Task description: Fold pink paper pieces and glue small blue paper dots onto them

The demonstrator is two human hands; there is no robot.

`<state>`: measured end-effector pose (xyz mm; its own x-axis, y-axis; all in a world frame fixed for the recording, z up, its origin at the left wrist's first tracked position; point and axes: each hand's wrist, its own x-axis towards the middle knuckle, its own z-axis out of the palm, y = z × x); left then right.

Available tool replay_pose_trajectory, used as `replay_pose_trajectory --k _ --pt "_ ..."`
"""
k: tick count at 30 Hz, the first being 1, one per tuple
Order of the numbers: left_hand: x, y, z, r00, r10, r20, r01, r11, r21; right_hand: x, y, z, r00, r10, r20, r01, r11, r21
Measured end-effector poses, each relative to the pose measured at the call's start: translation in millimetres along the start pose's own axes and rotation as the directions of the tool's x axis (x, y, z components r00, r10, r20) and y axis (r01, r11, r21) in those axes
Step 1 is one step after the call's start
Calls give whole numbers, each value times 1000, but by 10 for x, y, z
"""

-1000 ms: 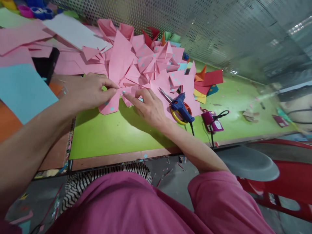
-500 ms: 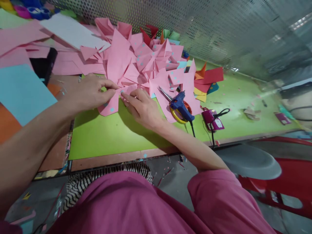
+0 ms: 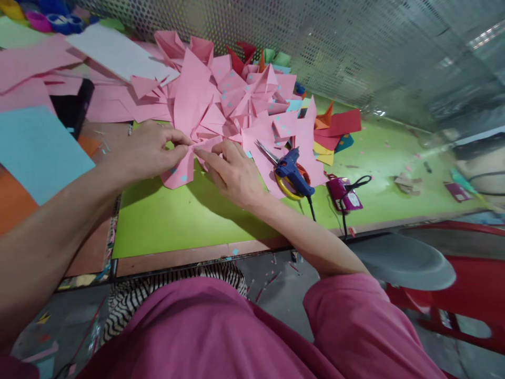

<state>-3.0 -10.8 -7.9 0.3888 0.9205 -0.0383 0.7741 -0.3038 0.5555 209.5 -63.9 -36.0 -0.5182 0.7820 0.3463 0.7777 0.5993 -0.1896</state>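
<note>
A folded pink paper piece (image 3: 179, 176) with small blue dots lies at the front of the paper heap, over the green board. My left hand (image 3: 152, 150) pinches it from the left between thumb and fingers. From the right, my right hand (image 3: 236, 173) presses its fingertips on the same piece, close to the left fingertips; its thumb is mostly hidden. Just right of that hand rests a blue glue gun (image 3: 291, 167) on top of scissors (image 3: 267, 152) with yellow-orange handles. Behind both hands spreads a heap of folded pink paper (image 3: 252, 97), some with blue dots.
Blue paper (image 3: 43, 147) and a black object (image 3: 77, 105) lie at left. A white sheet (image 3: 118, 52) is farther back. Right of the glue gun sits a purple box (image 3: 343, 193) with a black cord. A grey stool (image 3: 402, 263) stands by the green table (image 3: 398, 152).
My right index fingertip has slid slightly left and now covers a blue dot on the pink piece. The piece has shifted a little. My left hand keeps its pinch.
</note>
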Motion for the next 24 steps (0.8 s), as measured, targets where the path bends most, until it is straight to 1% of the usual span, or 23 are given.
replay_pose_trajectory --k 2,4,6,8,11,14,16,20,22,24 --pt "-3 4 -2 1000 -1 -2 1 1000 12 -1 1 -3 1000 -17 -8 17 1000 -24" --pt "-1 -1 -8 1000 2 -10 -2 1000 22 -15 11 -41 999 -16 -52 15 1000 -23" --pt "5 -18 -15 1000 3 -13 -3 1000 23 -58 42 -127 995 12 -100 -14 1000 -22" --pt "11 -40 -25 1000 5 2 -5 1000 5 -139 97 -256 991 48 -125 -53 998 -36" --pt "10 -43 -45 999 41 13 -41 999 -6 -329 195 -487 984 98 -150 -110 992 -69" --pt "-4 34 -67 997 73 8 -73 997 27 -550 258 -692 957 195 -213 -216 973 -79" --pt "-13 130 -77 999 50 2 -50 998 30 -677 269 -784 934 261 -244 -286 956 -71" --pt "-21 344 -86 998 -67 9 66 997 34 -841 263 -862 905 338 -259 -362 931 -47" --pt "-18 398 -97 995 -97 16 96 994 57 -897 276 -885 893 364 -265 -387 921 -41" --pt "-8 386 -112 995 -103 16 101 992 81 -958 314 -921 877 388 -282 -413 910 -33"
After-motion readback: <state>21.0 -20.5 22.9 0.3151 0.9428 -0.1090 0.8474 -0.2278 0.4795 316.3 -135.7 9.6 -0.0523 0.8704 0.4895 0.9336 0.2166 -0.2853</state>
